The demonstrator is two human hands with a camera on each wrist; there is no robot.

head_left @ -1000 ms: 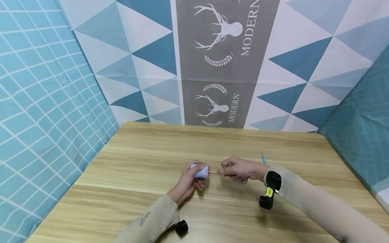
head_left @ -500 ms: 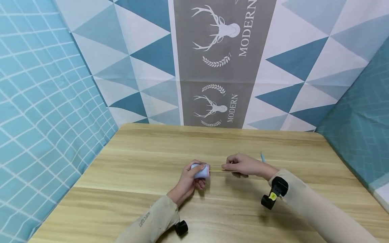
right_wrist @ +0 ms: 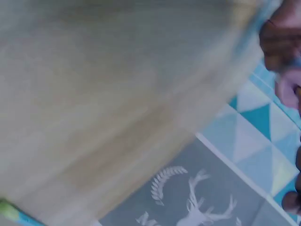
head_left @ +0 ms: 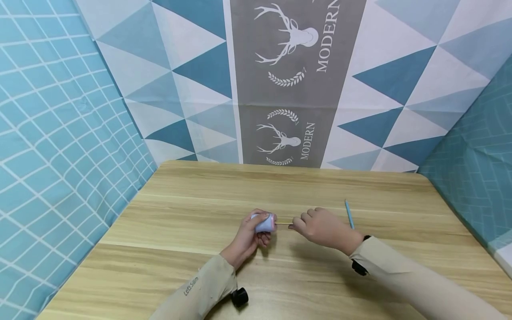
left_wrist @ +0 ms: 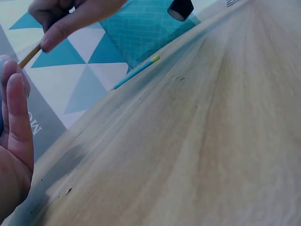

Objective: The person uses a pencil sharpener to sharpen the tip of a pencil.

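Observation:
My left hand grips a small lavender pencil sharpener with a pink end, held on its side above the table. A thin yellow pencil runs from that pink end toward the right. Its other end is pinched by my right hand, whose back faces up and hides most of the grip. In the left wrist view, the pencil bridges the short gap between the two hands. The right wrist view catches the sharpener's pink end at its right edge.
A light blue pencil with a yellow-green end lies on the wooden table, beyond my right wrist. Patterned cloth walls stand behind the table and along both sides. Black wrist cameras hang below both sleeves.
My right hand moves slightly right along the pencil, then back left, rolling over so its back faces up. More of the blue pencil shows. The left hand and sharpener stay nearly still.

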